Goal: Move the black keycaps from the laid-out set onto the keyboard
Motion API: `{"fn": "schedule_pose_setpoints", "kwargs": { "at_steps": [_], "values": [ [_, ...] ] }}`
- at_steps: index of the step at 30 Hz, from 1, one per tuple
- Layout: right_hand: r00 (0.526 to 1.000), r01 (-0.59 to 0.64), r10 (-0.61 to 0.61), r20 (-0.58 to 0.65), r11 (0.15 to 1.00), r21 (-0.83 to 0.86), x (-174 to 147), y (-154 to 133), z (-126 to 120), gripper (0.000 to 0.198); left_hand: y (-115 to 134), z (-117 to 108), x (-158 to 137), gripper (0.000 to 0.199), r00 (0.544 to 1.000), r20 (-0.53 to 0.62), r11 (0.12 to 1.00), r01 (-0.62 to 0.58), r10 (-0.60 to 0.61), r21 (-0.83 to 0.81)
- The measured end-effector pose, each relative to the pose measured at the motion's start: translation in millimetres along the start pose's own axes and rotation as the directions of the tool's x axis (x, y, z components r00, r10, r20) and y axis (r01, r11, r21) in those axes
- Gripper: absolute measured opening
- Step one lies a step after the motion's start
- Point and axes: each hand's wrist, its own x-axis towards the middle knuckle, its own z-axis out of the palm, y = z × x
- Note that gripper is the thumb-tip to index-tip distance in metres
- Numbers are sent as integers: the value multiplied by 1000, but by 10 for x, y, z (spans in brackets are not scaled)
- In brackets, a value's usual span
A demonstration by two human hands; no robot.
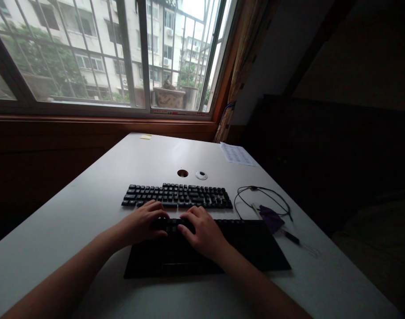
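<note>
Black keyboard (182, 253), lower centre, left hand (149, 222) and right hand (202, 230) curled over it, grip I can't tell, keycaps (193, 194) mid-frame

Behind the white desk (66, 217), a barred sliding window (145, 53) looks onto pale apartment blocks (92, 31) and a patterned planter (169, 99), with a curtain (244, 57) at its right. At the desk's far end lie a printed sheet (237, 154), right, and probably a sticky note (145, 137), left.
</note>
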Motion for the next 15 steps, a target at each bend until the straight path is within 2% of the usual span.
{"fn": "schedule_pose_setpoints", "kwargs": {
  "at_steps": [8,15],
  "values": [
    [999,-40,38,-32,997,-61,-48,-32,30,26,63,-15,23,28,999,20,1000,26,-25,-5],
    [998,-63,62,-10,997,-45,-67,-54,22,30,78,-18,31,26,999,24,999,35,-35,-24]
  ]
}}
